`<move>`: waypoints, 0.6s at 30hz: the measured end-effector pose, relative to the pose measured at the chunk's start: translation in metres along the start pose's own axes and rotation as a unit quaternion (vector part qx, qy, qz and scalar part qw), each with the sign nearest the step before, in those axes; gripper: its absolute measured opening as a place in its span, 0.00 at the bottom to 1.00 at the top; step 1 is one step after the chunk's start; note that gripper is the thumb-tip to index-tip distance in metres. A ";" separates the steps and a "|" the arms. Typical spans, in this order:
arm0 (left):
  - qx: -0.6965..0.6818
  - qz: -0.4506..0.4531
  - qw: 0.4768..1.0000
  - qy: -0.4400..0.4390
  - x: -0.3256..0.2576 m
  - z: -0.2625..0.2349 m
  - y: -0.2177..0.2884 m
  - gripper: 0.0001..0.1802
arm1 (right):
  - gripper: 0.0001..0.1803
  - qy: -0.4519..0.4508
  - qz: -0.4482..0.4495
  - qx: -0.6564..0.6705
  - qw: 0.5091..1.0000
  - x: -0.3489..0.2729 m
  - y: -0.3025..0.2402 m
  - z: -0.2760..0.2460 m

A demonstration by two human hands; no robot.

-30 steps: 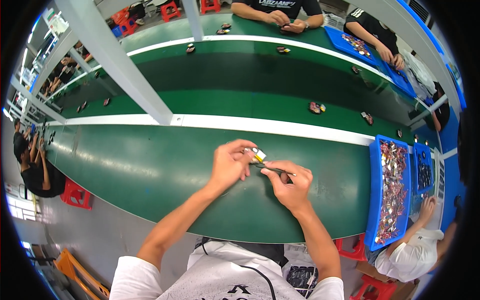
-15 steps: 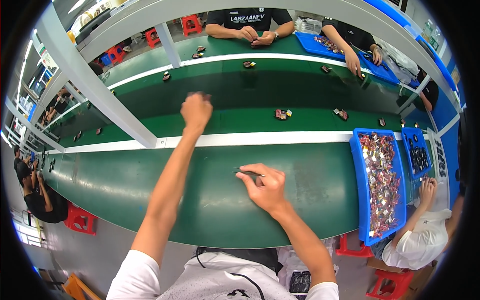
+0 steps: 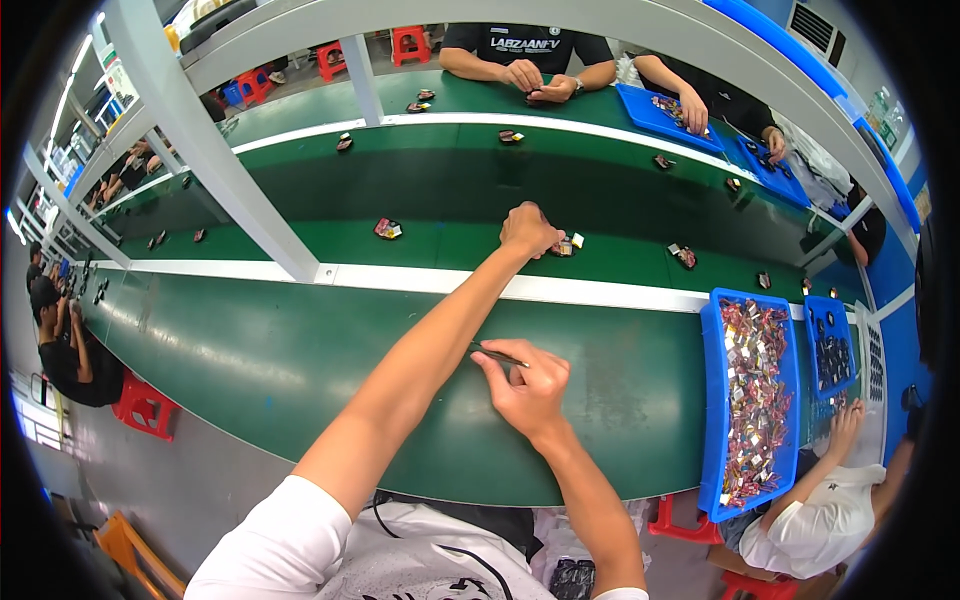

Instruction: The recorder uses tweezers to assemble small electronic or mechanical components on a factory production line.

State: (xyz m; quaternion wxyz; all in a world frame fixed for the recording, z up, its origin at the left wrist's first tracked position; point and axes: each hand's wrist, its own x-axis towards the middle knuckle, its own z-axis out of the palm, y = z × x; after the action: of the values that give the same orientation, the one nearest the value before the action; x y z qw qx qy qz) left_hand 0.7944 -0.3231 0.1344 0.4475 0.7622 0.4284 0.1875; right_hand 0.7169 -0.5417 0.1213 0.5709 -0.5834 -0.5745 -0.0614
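Observation:
My left hand [image 3: 528, 232] reaches over the white rail to the green belt. Its fingers are curled at the left end of a small black part [image 3: 568, 246] with red and white pieces in it; the fingertips are partly hidden. Another such part [image 3: 388, 229] lies on the belt to its left. Above the near green worktop [image 3: 600, 400], my right hand [image 3: 530, 383] is closed round dark tweezers [image 3: 500, 356], whose tips point left, close to my left forearm.
A blue tray [image 3: 712, 420] full of small red and white pieces stands at the right, beside a smaller blue tray [image 3: 852, 345] of black parts. A white rail [image 3: 430, 280] and a slanting post [image 3: 210, 150] border the belt. Co-workers sit across and at both sides.
My left hand has moved right along the belt to another small black part. A black part now lies where that hand was. My right hand still holds the tweezers.

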 end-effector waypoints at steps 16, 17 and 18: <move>-0.196 0.043 0.980 -0.007 -0.183 -0.101 -0.082 0.12 | 0.07 0.063 0.272 0.261 0.924 0.003 0.012 -0.009; -0.215 0.042 0.976 -0.004 -0.196 -0.102 -0.085 0.11 | 0.07 0.051 0.261 0.254 0.930 0.003 0.011 -0.008; -0.236 0.043 0.971 -0.003 -0.205 -0.100 -0.088 0.11 | 0.07 0.039 0.250 0.245 0.936 0.002 0.010 -0.008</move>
State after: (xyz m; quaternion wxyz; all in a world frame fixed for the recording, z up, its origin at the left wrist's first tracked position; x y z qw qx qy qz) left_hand 0.5693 -0.4191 0.1328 0.6073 0.6535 0.3373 0.3006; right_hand 0.7294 -0.5432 0.1198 0.7150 -0.5470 -0.3851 0.2032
